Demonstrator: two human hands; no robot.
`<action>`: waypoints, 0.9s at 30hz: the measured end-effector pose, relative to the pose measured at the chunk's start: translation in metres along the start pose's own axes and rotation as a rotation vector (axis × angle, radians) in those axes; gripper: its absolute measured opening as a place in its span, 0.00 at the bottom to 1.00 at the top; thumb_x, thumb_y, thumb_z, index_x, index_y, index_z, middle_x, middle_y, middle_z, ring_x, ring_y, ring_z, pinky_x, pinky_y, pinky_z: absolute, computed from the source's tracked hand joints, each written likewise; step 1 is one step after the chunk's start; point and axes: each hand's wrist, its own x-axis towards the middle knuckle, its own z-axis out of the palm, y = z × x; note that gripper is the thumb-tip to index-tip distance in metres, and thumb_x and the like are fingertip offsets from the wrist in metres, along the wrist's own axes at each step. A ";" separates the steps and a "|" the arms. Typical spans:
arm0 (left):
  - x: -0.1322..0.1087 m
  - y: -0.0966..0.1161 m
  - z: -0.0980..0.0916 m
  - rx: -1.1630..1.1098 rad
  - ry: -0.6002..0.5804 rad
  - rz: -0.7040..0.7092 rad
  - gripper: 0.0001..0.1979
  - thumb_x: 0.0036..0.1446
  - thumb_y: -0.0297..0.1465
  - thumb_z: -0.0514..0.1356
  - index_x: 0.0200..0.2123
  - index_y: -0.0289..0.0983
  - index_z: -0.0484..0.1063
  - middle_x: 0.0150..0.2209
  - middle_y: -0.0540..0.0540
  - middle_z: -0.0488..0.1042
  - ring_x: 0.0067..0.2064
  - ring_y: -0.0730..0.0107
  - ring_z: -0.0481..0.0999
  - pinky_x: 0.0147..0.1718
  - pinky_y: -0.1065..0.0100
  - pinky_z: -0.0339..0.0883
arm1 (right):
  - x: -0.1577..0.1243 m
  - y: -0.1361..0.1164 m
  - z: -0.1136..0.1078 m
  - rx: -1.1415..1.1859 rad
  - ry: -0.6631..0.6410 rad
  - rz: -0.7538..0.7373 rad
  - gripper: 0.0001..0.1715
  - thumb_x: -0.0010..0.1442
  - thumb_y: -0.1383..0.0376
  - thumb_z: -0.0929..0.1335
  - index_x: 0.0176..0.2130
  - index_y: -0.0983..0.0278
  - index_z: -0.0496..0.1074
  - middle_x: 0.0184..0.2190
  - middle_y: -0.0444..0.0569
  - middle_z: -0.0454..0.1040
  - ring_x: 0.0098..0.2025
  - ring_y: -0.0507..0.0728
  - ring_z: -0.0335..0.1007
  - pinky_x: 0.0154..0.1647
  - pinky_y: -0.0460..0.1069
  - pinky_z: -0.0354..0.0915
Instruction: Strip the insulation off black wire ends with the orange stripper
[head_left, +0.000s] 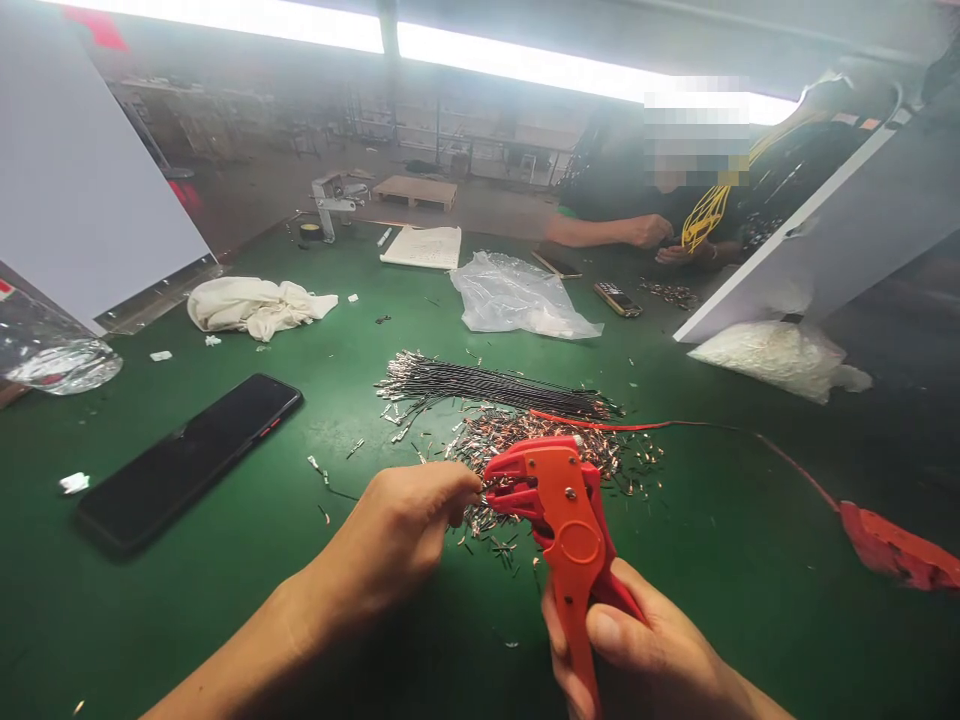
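My right hand [645,635] is wrapped around the handles of a red and orange wire stripper [574,510], its jaws pointing left. At those jaws, the fingers of my left hand [412,510] are pinched on a thin black wire; the wire's tail [343,494], with a metal terminal, sticks out left of the hand. How far the wire reaches into the jaws is hard to see. Beyond them lies a bundle of black wires [495,385] with terminals on their left ends. A heap of wire scraps [491,430] spreads under and behind the tool.
A black phone [195,455] lies left, with a white cloth [251,305] behind it. Further back are a plastic bag [517,295], a notepad [422,246] and a keypad phone [618,299]. A red strip [637,427] runs rightward. Across the table, a co-worker's hands hold yellow wires [703,218].
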 end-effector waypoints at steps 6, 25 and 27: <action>-0.001 0.002 0.000 0.027 -0.006 0.018 0.13 0.61 0.22 0.50 0.37 0.33 0.75 0.23 0.52 0.69 0.23 0.78 0.65 0.23 0.75 0.61 | 0.001 -0.002 0.001 0.031 0.057 0.010 0.28 0.58 0.45 0.68 0.33 0.69 0.68 0.20 0.44 0.67 0.20 0.47 0.61 0.23 0.42 0.59; -0.002 0.008 -0.002 0.272 0.065 0.086 0.10 0.62 0.24 0.54 0.36 0.37 0.75 0.22 0.54 0.67 0.22 0.77 0.64 0.23 0.74 0.58 | 0.004 -0.003 -0.001 -0.116 -0.082 -0.017 0.30 0.59 0.44 0.66 0.32 0.71 0.69 0.24 0.48 0.67 0.25 0.49 0.62 0.27 0.44 0.61; -0.002 0.008 -0.002 0.265 0.062 0.096 0.09 0.63 0.25 0.54 0.37 0.37 0.75 0.22 0.53 0.68 0.23 0.77 0.65 0.23 0.74 0.58 | 0.004 -0.003 0.000 -0.150 -0.059 -0.019 0.30 0.59 0.44 0.66 0.31 0.70 0.68 0.23 0.48 0.67 0.24 0.49 0.61 0.27 0.45 0.61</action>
